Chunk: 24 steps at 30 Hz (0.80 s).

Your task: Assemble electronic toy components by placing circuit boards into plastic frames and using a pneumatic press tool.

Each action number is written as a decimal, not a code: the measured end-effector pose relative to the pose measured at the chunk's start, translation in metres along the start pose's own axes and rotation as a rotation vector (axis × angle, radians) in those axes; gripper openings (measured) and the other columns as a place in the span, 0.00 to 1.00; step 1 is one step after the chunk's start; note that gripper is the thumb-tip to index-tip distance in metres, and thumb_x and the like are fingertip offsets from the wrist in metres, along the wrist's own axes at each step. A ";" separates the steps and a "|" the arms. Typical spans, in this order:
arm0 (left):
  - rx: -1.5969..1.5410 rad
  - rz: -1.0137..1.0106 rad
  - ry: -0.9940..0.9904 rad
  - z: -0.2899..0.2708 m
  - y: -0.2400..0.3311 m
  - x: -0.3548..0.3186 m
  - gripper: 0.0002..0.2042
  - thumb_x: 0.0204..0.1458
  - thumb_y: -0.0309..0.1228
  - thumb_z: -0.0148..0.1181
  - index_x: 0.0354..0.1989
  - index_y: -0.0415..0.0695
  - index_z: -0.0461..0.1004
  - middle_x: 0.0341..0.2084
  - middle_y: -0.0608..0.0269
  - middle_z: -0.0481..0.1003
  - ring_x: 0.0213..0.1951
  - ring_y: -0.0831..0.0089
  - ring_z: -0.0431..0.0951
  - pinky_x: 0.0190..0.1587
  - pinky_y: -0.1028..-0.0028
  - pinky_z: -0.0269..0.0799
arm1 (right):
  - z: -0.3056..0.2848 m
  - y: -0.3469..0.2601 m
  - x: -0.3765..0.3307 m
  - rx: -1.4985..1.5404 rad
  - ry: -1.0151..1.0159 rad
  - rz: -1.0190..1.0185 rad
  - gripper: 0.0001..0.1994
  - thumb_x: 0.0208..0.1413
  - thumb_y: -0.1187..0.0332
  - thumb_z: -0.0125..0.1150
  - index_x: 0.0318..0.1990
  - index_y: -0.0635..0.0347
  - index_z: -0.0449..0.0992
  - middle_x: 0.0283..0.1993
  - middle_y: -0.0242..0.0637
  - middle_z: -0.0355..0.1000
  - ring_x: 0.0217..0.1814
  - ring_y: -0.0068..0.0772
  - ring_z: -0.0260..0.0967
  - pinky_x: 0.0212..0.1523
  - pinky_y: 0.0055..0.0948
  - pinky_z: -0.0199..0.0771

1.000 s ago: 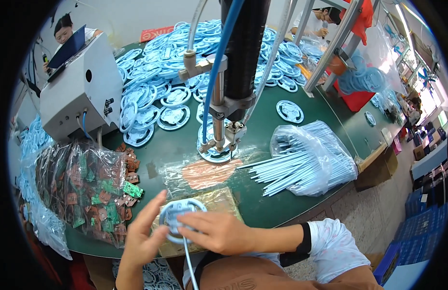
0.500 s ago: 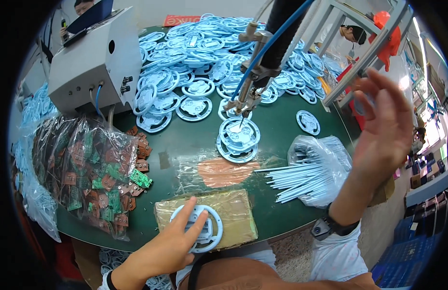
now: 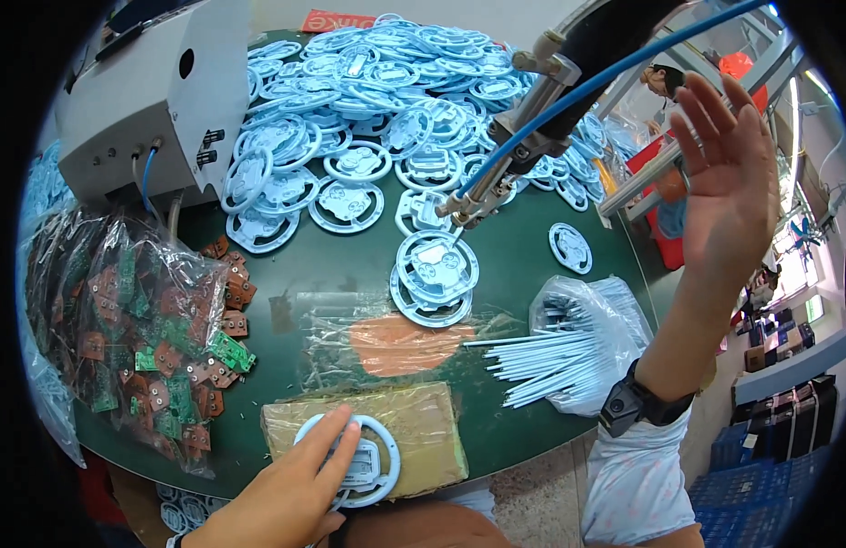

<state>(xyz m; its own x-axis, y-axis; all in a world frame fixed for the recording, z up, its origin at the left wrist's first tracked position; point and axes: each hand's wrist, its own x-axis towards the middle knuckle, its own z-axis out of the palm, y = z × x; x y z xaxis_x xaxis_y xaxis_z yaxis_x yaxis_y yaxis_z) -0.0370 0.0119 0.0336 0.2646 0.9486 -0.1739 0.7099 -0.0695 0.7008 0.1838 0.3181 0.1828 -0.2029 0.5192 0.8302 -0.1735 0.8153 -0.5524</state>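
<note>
the left hand (image 3: 290, 489) presses flat fingers on a light-blue wheel-shaped plastic part (image 3: 359, 461), not gripping it; the part lies on a brown pad (image 3: 423, 429) at the near edge of the green tabletop (image 3: 331, 265). the right hand (image 3: 729, 173) is raised, fingers spread, empty, beside the hanging screwdriver (image 3: 514, 155).

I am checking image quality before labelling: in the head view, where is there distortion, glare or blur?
Head view: fisheye bending is strong, with a black rim at the corners and the green table edge curved. Glare whitens the upper right near the raised right hand, which looks slightly soft. The left hand on the light blue wheel part is sharp. The plastic bag of white sticks shows bright reflections.
</note>
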 end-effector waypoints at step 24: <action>-0.002 0.205 0.442 0.045 -0.047 0.000 0.44 0.38 0.29 0.73 0.68 0.38 0.59 0.65 0.41 0.60 0.67 0.45 0.60 0.66 0.55 0.61 | 0.079 -0.132 -0.097 0.778 -0.429 0.387 0.25 0.70 0.62 0.49 0.72 0.51 0.56 0.36 0.35 0.68 0.33 0.30 0.71 0.36 0.34 0.78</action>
<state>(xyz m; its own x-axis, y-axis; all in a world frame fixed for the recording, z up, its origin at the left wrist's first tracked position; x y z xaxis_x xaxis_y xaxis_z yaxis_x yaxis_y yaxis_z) -0.0414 0.0015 -0.0309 0.0958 0.9557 0.2782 0.6708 -0.2685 0.6914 0.1506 0.1400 0.1696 -0.6879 0.4524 0.5675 -0.5787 0.1301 -0.8051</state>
